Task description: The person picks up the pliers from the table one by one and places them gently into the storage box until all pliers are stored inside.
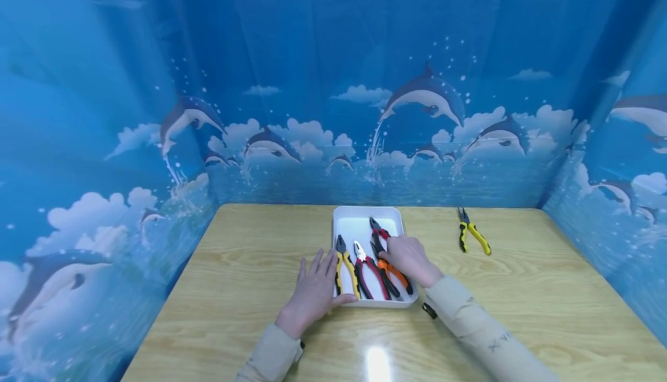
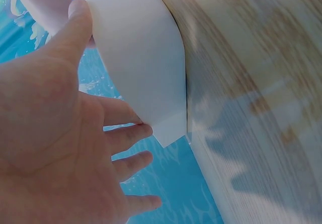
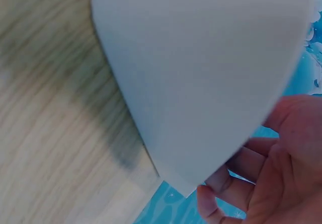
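Observation:
A white tray holds several pliers. My left hand rests along its left wall with the fingers straight and spread, the thumb over the near rim. Beside that hand lie yellow-and-black pliers. Red-and-black pliers lie in the middle. My right hand reaches over the right wall, fingers curled, and pinches orange-and-black pliers near the pivot; its fingertips are partly hidden. Another red-handled pair of pliers runs under this hand. In the right wrist view, the tray wall hides the pliers.
Yellow-and-black long-nose pliers lie on the wooden table right of the tray. A small black object sits near the tray's near right corner. A blue dolphin-print curtain surrounds the table's back and sides.

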A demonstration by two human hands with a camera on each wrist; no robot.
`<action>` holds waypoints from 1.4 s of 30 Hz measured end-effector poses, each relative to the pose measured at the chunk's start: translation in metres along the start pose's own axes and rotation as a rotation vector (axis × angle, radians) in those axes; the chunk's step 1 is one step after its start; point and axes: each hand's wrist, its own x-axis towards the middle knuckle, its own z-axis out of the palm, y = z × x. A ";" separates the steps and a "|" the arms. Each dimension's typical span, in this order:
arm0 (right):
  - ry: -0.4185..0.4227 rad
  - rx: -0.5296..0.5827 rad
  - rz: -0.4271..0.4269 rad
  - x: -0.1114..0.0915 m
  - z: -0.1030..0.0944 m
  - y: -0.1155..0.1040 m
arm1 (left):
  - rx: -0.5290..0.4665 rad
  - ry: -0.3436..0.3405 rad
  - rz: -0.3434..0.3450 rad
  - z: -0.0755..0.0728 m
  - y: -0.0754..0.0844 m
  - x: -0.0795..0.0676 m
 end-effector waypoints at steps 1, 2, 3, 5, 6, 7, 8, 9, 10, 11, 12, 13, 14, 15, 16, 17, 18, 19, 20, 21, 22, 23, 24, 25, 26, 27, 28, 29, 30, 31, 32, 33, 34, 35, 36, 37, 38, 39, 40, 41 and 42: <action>0.003 0.011 0.001 0.000 0.001 0.001 | -0.004 0.002 0.002 0.000 0.000 0.000; -0.002 0.030 0.007 0.001 0.001 0.002 | -0.005 0.004 0.006 0.000 0.000 0.000; -0.008 0.046 0.013 0.001 0.001 0.004 | -0.006 0.005 0.009 0.001 0.000 0.000; -0.011 0.068 0.014 0.000 0.002 0.006 | -0.001 0.004 0.012 0.001 0.000 -0.001; -0.013 0.073 0.014 -0.001 0.002 0.006 | 0.001 0.002 0.012 0.001 0.000 -0.001; -0.010 0.078 0.012 -0.002 0.002 0.007 | 0.003 0.002 0.011 0.001 0.000 -0.001; 0.001 0.078 0.008 -0.003 0.002 0.007 | 0.003 0.002 0.011 0.001 0.001 -0.001; 0.019 0.074 0.001 -0.004 0.001 0.008 | 0.002 0.004 0.011 0.000 0.001 -0.001; 0.044 0.071 -0.008 -0.005 0.001 0.008 | 0.001 0.007 0.011 0.000 0.001 -0.001; 0.076 0.067 -0.016 -0.005 0.000 0.008 | -0.002 0.010 0.011 0.000 0.001 -0.001; 0.116 0.057 -0.030 -0.006 -0.001 0.009 | -0.004 0.014 0.012 0.000 0.001 -0.001; 0.165 0.048 -0.049 -0.006 -0.002 0.009 | -0.004 0.017 0.012 0.000 0.000 -0.001; 0.213 0.033 -0.066 -0.007 -0.004 0.010 | -0.002 0.020 0.012 0.001 0.000 -0.001; 0.256 0.020 -0.079 -0.007 -0.005 0.011 | -0.002 0.022 0.011 0.001 0.000 0.000; 0.298 0.002 -0.093 -0.007 -0.006 0.012 | 0.000 0.021 0.010 0.001 0.000 0.000; 0.332 -0.018 -0.104 -0.007 -0.007 0.014 | 0.002 0.021 0.008 0.001 -0.001 0.000; 0.359 -0.040 -0.110 -0.006 -0.008 0.015 | 0.001 0.021 0.007 0.002 -0.001 0.000; 0.379 -0.059 -0.112 -0.006 -0.009 0.017 | 0.003 0.020 0.006 0.002 -0.001 0.000; 0.389 -0.074 -0.107 -0.006 -0.010 0.018 | 0.004 0.020 0.005 0.002 -0.001 0.000; 0.397 -0.084 -0.102 -0.006 -0.011 0.020 | 0.003 0.019 0.005 0.002 -0.001 0.000; 0.405 -0.091 -0.096 -0.006 -0.012 0.022 | 0.003 0.019 0.005 0.001 -0.001 0.000; 0.412 -0.097 -0.088 -0.006 -0.013 0.023 | 0.002 0.018 0.004 0.001 -0.001 0.000; 0.421 -0.099 -0.084 -0.006 -0.013 0.026 | 0.003 0.017 0.004 0.001 -0.001 0.000; 0.432 -0.096 -0.081 -0.006 -0.014 0.028 | 0.003 0.016 0.003 0.001 -0.001 0.000; 0.448 -0.097 -0.082 -0.007 -0.014 0.031 | 0.001 0.014 0.002 0.001 -0.001 0.001; 0.466 -0.101 -0.086 -0.007 -0.014 0.034 | 0.000 0.012 0.002 0.001 -0.001 0.001; 0.484 -0.106 -0.089 -0.007 -0.013 0.037 | 0.000 0.011 0.001 0.001 -0.001 0.001; 0.502 -0.111 -0.094 -0.007 -0.012 0.041 | -0.001 0.010 0.001 0.001 -0.001 0.000; 0.517 -0.114 -0.097 -0.007 -0.012 0.045 | -0.001 0.010 0.002 0.001 -0.001 0.000; 0.534 -0.126 -0.099 -0.007 -0.012 0.049 | -0.003 0.009 0.002 0.001 -0.001 0.000; 0.548 -0.135 -0.097 -0.006 -0.012 0.054 | -0.002 0.010 0.003 0.001 -0.001 0.000; 0.558 -0.140 -0.092 -0.006 -0.012 0.058 | -0.002 0.010 0.004 0.001 -0.001 0.000; 0.567 -0.144 -0.084 -0.005 -0.013 0.063 | -0.001 0.010 0.004 0.001 -0.001 0.000; 0.574 -0.148 -0.076 -0.005 -0.014 0.067 | 0.000 0.011 0.004 0.001 -0.001 0.000; 0.581 -0.153 -0.064 -0.004 -0.015 0.073 | 0.001 0.011 0.004 0.001 -0.001 0.000; 0.585 -0.156 -0.052 -0.003 -0.015 0.078 | 0.000 0.012 0.003 0.001 -0.001 0.000; 0.586 -0.154 -0.039 -0.002 -0.016 0.084 | 0.002 0.012 0.003 0.001 0.000 0.000; 0.585 -0.151 -0.028 -0.001 -0.017 0.090 | 0.001 0.011 0.001 0.001 0.000 0.000; 0.582 -0.151 -0.014 0.000 -0.017 0.096 | 0.002 0.011 0.000 0.001 0.000 0.000; 0.574 -0.146 0.001 0.001 -0.017 0.102 | 0.003 0.010 0.000 0.001 0.000 0.000; 0.563 -0.142 0.019 0.001 -0.018 0.108 | 0.004 0.010 -0.001 0.001 0.000 0.000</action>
